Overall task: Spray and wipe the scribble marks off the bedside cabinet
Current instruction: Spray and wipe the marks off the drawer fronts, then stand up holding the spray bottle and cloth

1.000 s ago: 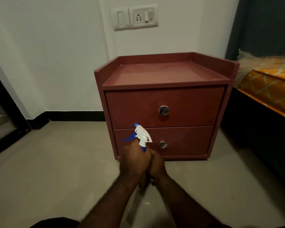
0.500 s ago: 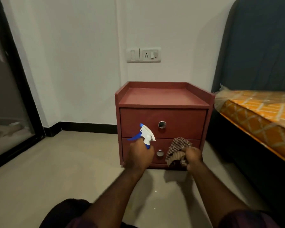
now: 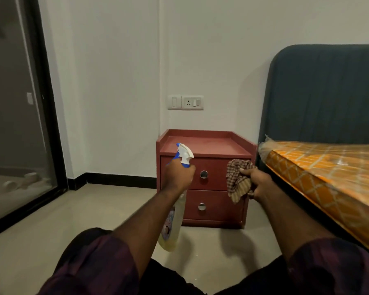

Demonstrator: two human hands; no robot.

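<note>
A dark red bedside cabinet point(image 3: 211, 145) with two drawers and round metal knobs stands against the white wall. My left hand point(image 3: 178, 176) grips the neck of a spray bottle point(image 3: 172, 226) with a white and blue trigger head, raised in front of the cabinet's upper left corner. My right hand point(image 3: 259, 184) holds a bunched brown checked cloth point(image 3: 237, 179) in front of the top drawer's right end. No scribble marks show on the cabinet from here.
A bed with a plastic-wrapped orange mattress point(image 3: 328, 173) and dark blue headboard point(image 3: 324, 92) stands close on the right. A glass sliding door point(image 3: 15, 124) is on the left. A switch plate point(image 3: 185, 102) sits on the wall above the cabinet. Beige tiled floor lies around it.
The view has pulled back and tilted up. My hands separated from holding the bottle together; the right now holds the cloth, and both hands have risen to top-drawer height.
</note>
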